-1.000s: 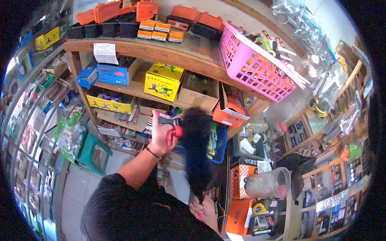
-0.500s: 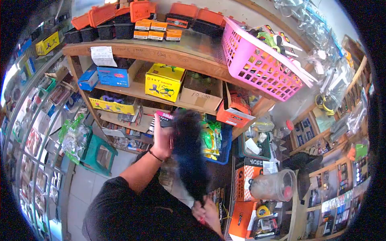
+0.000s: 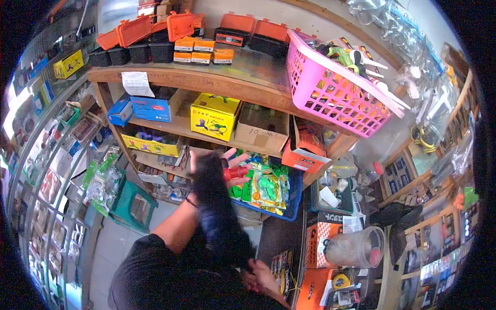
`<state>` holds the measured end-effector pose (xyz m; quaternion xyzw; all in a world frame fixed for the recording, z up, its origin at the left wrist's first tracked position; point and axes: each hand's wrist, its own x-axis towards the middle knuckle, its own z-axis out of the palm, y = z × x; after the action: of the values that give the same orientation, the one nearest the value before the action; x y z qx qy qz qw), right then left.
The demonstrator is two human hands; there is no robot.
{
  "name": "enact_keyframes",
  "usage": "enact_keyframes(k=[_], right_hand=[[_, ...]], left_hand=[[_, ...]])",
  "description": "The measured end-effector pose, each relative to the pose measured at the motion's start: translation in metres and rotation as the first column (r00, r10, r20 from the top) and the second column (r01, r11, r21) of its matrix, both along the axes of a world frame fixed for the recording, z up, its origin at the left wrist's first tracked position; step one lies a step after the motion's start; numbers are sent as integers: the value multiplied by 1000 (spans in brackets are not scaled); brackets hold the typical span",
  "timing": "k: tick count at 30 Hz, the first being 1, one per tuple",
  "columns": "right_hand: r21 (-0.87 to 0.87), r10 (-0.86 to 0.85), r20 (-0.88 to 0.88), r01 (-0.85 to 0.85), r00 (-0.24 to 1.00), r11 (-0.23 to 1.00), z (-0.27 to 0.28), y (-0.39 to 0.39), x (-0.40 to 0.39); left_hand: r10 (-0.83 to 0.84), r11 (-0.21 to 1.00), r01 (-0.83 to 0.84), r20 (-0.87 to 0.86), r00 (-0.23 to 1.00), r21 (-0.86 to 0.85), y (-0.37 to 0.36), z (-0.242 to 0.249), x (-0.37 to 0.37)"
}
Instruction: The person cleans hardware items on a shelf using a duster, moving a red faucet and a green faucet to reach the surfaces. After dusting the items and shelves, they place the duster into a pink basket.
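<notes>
My left hand (image 3: 231, 161) is raised in front of the lower shelf with its fingers spread. A red thing (image 3: 235, 173), too blurred to name, lies against its fingers. Dark cloth (image 3: 214, 201), smeared by motion, covers part of this hand and hangs down toward my right hand (image 3: 262, 278). My right hand is closed around the cloth's lower end, with a bit of red showing beside it. Behind my left fingers, a blue basket (image 3: 293, 199) holds green and yellow packets (image 3: 266, 186).
A pink basket (image 3: 336, 93) of tools stands on the upper shelf (image 3: 186, 80). Below are a yellow box (image 3: 213, 118) and a cardboard box (image 3: 261, 135). A green stool (image 3: 132, 204) stands at left; a clear jar (image 3: 356, 247) is at right.
The dark cloth has swung left across my left hand. My left fingers now show spread with the red thing. The pink-labelled item near that hand is no longer visible. The view has shifted slightly.
</notes>
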<state>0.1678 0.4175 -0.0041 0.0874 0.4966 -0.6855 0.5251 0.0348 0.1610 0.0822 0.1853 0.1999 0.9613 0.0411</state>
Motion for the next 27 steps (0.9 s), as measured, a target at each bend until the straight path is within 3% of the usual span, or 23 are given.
enact_keyframes(k=[2, 3, 4, 5, 6, 7, 8, 9, 10, 11, 12, 13, 14, 15, 16, 17, 18, 20, 21, 23, 24, 26, 27], right_hand=[[-185, -274, -32, 264, 961, 947, 4, -1, -4], [-202, -306, -38, 293, 951, 935, 4, -6, -2], [-219, -337, -43, 321, 940, 922, 6, -12, -1], [4, -163, -128, 165, 978, 986, 11, -14, 1], [238, 31, -174, 12, 984, 971, 23, -17, 2], [466, 230, -175, -125, 957, 876, 28, -19, -1], [462, 237, -186, -128, 954, 877, 21, -14, -6], [47, -44, 23, 42, 999, 998, 5, -3, -12], [-313, -207, 330, 314, 921, 896, -17, 6, -14], [-391, -151, 231, 234, 961, 890, -51, 11, -12], [-399, -152, 236, 238, 960, 886, -55, 6, -10], [-180, -25, -255, -22, 967, 983, -43, -6, -6], [1, 107, -295, -112, 949, 994, -24, -8, -4], [174, 252, -303, -207, 919, 963, 8, -15, -2], [167, 246, -299, -204, 922, 965, 9, -17, -4], [23, -132, -4, 132, 991, 991, 8, -19, -3], [0, -454, 323, 479, 831, 878, 7, -18, 0], [-227, -426, 218, 471, 878, 853, -22, -8, 8], [-182, -206, -38, 196, 978, 964, -19, -8, 14], [170, -5, -162, 33, 987, 985, 22, -24, 22], [170, -29, -161, 57, 987, 984, 20, -26, 26], [40, -388, 48, 387, 920, 921, 10, -32, 31], [38, -398, 43, 396, 916, 917, -8, -32, 32]], left_hand=[[-166, 917, 74, 206, 964, 392, -7, -5, -1], [-321, 847, 326, -84, 943, 420, -8, -10, -1], [-321, 850, 327, -86, 943, 413, -5, -13, -2], [-206, 952, 216, -68, 976, 216, -1, -14, -5], [-83, 996, 84, -79, 993, 11, 3, -11, -7], [-80, 997, 80, -90, 993, 2, 1, -10, -8], [-6, 999, 8, 46, 999, -45, -3, -10, -7], [78, 993, -61, 181, 980, -98, -8, -13, -6], [165, 980, -120, 310, 936, -157, -10, -18, -6], [-278, 881, 277, -55, 959, 383, -12, -37, -15], [-282, 884, 279, -48, 958, 375, -8, -29, -13], [-168, 967, 163, 8, 986, 197, 1, -16, -9], [-46, 999, 46, 38, 998, 4, 5, -9, -7], [-97, 993, 93, 54, 994, 72, 4, -10, -7], [-76, 996, 75, 16, 997, 44, 8, -7, -9], [-59, 997, 51, 130, 990, 65, 8, -5, -5], [-45, 996, 24, 244, 969, 85, 12, 11, 4], [-121, 991, 104, 240, 963, 86, 0, -15, -1], [-94, 994, 77, 253, 963, 74, 11, -7, 1], [-95, 995, 92, 227, 969, 26, 18, -7, -2], [-120, 992, 124, 193, 974, -8, 19, -8, -2], [-173, 985, 165, 228, 958, 55, 14, -3, 5], [-145, 989, 146, 353, 924, 22, 5, -10, 2]])
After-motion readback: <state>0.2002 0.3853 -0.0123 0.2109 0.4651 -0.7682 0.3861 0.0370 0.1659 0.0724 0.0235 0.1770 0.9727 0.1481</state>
